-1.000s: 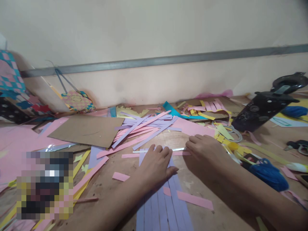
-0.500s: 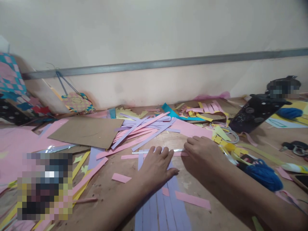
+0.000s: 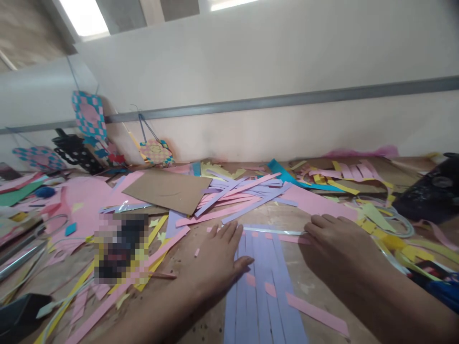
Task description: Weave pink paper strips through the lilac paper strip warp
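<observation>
Several lilac paper strips [image 3: 265, 306] lie side by side in front of me, with pink strips [image 3: 315, 313] woven through them crosswise. Across their far end runs a thin, shiny strip of clear tape [image 3: 272, 230]. My left hand [image 3: 222, 253] rests flat by the tape's left end, fingers stretched and thumb apart, touching the paper edge. Curled fingers of my right hand [image 3: 333, 239] hold the tape's right end, low over the table; the fingertips are partly hidden.
Beyond the weave lie a cardboard piece [image 3: 168, 191] and a heap of pink and lilac strips [image 3: 247, 188]. A pixelated dark object [image 3: 122, 248] sits at left. A black tumbler [image 3: 430, 191] lies at right near a coiled white cable [image 3: 403, 229]. Woven paper crafts [image 3: 157, 152] hang along the wall.
The view has turned left and tilted up slightly. My left hand has shifted to the weave's left edge, uncovering the tape and more woven strips. My right hand still holds the tape's right end.
</observation>
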Tool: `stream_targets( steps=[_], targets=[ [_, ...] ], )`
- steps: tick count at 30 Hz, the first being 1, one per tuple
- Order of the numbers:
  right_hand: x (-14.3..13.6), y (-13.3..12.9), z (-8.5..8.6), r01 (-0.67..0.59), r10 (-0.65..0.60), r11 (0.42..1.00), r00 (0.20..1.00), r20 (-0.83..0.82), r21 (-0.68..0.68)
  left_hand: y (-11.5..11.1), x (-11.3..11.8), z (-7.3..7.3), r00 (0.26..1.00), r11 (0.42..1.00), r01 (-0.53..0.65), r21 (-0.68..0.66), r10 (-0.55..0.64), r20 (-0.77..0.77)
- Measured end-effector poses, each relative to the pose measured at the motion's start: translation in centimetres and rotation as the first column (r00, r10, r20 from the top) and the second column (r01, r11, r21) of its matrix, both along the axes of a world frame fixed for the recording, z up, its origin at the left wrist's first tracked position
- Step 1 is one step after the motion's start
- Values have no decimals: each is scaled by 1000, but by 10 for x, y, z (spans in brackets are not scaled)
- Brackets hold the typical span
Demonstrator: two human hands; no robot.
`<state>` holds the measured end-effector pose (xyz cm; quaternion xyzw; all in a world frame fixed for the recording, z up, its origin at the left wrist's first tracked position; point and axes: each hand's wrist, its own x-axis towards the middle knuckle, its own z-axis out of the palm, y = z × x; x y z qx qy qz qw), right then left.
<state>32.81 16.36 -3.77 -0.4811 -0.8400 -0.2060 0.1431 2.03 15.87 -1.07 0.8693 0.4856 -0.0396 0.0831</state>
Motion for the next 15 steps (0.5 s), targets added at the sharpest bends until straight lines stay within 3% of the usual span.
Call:
stream_targets(
  steps=[4,7,12,15],
  targets=[
    [1,2,-2,80,-79,996,996,38,-38,-1,-7,9,999,1000,-3,-11,2,-41],
    [2,4,-1,86,-84,995,996,40,-46,2,0,3,1000,1000,2,6,-2,-17],
    [1,5,6,108,-101,986,993,57,-127,13,33,-18,973,980,201,13,-201,117],
    [1,6,6,117,-109,983,992,64,-143,17,54,-23,955,966,258,-24,-251,157]
  ],
)
